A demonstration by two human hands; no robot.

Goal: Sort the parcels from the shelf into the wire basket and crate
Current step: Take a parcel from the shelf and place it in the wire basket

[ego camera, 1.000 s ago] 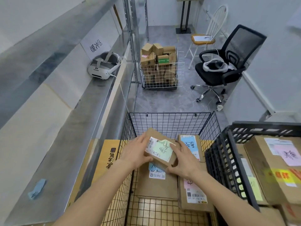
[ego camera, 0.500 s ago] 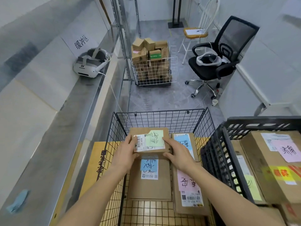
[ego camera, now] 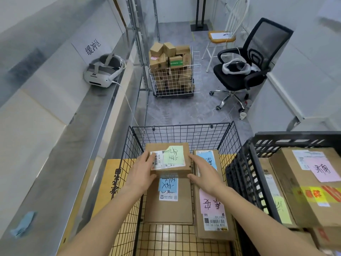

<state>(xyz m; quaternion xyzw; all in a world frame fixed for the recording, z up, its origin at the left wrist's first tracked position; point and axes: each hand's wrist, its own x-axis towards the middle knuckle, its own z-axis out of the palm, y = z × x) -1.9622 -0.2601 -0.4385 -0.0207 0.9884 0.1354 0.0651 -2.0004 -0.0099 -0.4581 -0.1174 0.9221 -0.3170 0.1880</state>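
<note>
A small brown parcel point(ego camera: 171, 157) with a green note lies flat at the far end of the black wire basket point(ego camera: 180, 126). It rests on a larger parcel with a blue note point(ego camera: 168, 206). My left hand point(ego camera: 141, 172) holds its left side and my right hand point(ego camera: 203, 172) holds its right front corner. A long parcel with a pink note point(ego camera: 212, 209) lies along the basket's right side. The black crate point(ego camera: 295, 135) on the right holds a big parcel with a pink note point(ego camera: 313, 182) and others. The steel shelf point(ego camera: 60, 154) runs along the left.
A white headset point(ego camera: 103, 72) and a blue cloth point(ego camera: 24, 224) lie on the shelf. A flat yellow carton point(ego camera: 107, 182) stands between shelf and basket. Further off are a white wire cart of boxes point(ego camera: 173, 74), a black office chair point(ego camera: 249, 67) and a white chair point(ego camera: 223, 34).
The green-note parcel was tilted in both hands above the basket. It has gone down and level onto the blue-note parcel at the far end.
</note>
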